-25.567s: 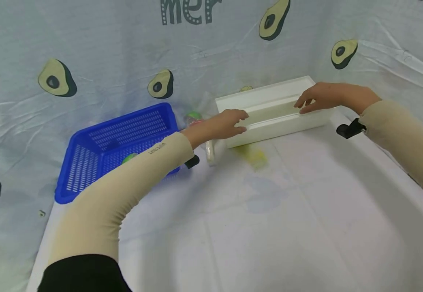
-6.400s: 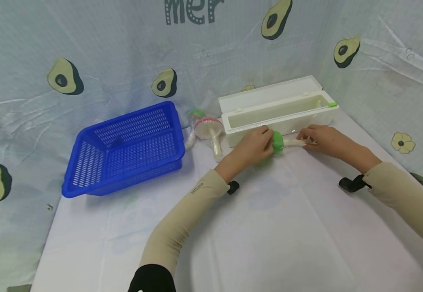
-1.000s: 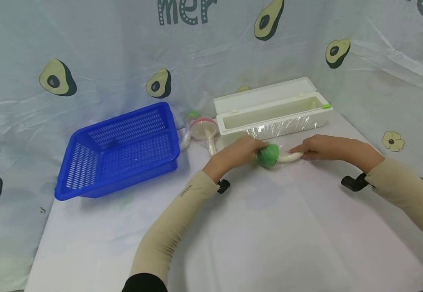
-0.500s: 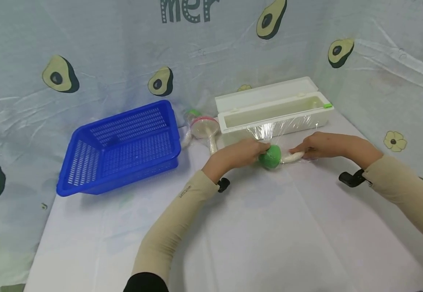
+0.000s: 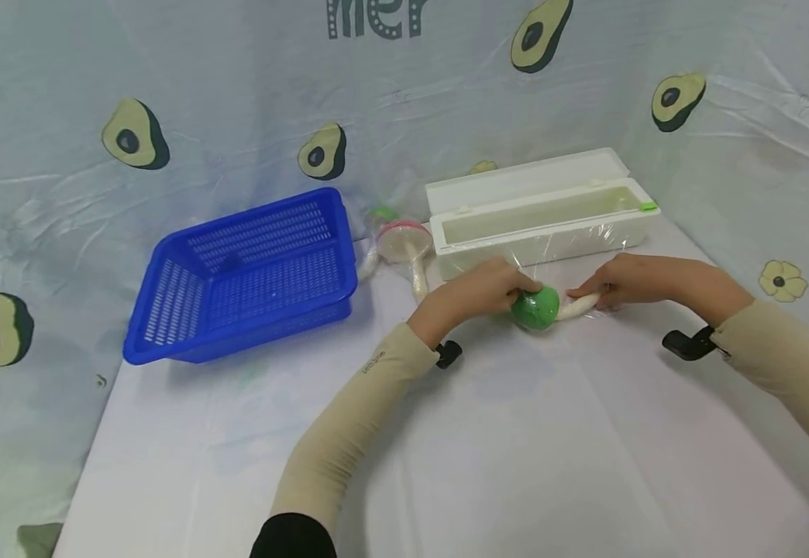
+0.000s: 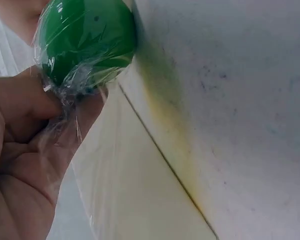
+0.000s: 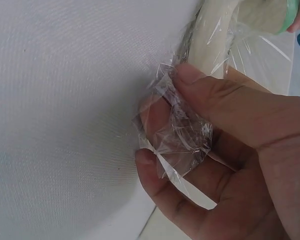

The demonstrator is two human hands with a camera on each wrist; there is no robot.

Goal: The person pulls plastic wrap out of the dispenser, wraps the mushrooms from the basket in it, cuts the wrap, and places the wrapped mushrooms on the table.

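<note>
A ladle with a green bowl (image 5: 535, 308) and a cream handle (image 5: 577, 307) lies low over the white tabletop, wrapped in clear cling film. My left hand (image 5: 491, 288) is at the bowl; the left wrist view shows its thumb and fingers pinching bunched film (image 6: 70, 100) right beside the green dome. At the handle's end, my right hand (image 5: 631, 279) pinches crumpled film (image 7: 182, 135) between thumb and curled fingers. Behind them stands a long white box (image 5: 551, 243), lid up, with a green tab (image 5: 647, 207) at its right end. Shiny film hangs between box and ladle.
A blue perforated basket (image 5: 202, 353) stands at the left. Between basket and box lie a pink-rimmed ladle (image 5: 404, 242) and another green-topped piece (image 5: 382, 213), both in film. A printed curtain (image 5: 237, 70) hangs close behind.
Over the last second the ladle has tilted and turned slightly in both hands. Earlier, both hands were at the box and something green lay in the basket; the ladle has since been taken hold of.
</note>
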